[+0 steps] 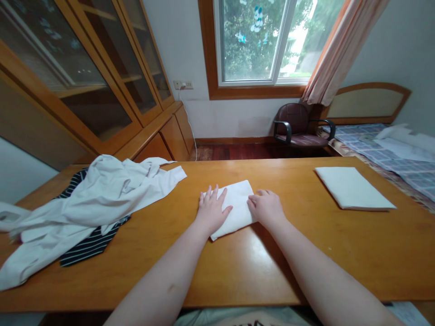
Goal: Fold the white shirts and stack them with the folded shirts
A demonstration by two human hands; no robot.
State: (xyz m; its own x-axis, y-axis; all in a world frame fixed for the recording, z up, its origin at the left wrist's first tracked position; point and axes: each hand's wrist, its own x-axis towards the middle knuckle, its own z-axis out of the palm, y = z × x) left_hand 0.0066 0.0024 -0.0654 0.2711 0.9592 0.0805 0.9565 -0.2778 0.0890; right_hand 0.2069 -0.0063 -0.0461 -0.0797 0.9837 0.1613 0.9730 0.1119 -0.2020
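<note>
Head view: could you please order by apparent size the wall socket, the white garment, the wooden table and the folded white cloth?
1. Wooden table
2. White garment
3. Folded white cloth, partly covered by the left hand and right hand
4. Wall socket

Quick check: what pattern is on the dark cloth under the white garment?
The dark cloth has thin white stripes, showing best in the head view.

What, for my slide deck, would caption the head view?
Left hand spread on a folded white cloth, right hand at its edge, on a wooden table with rumpled white clothing.
</note>
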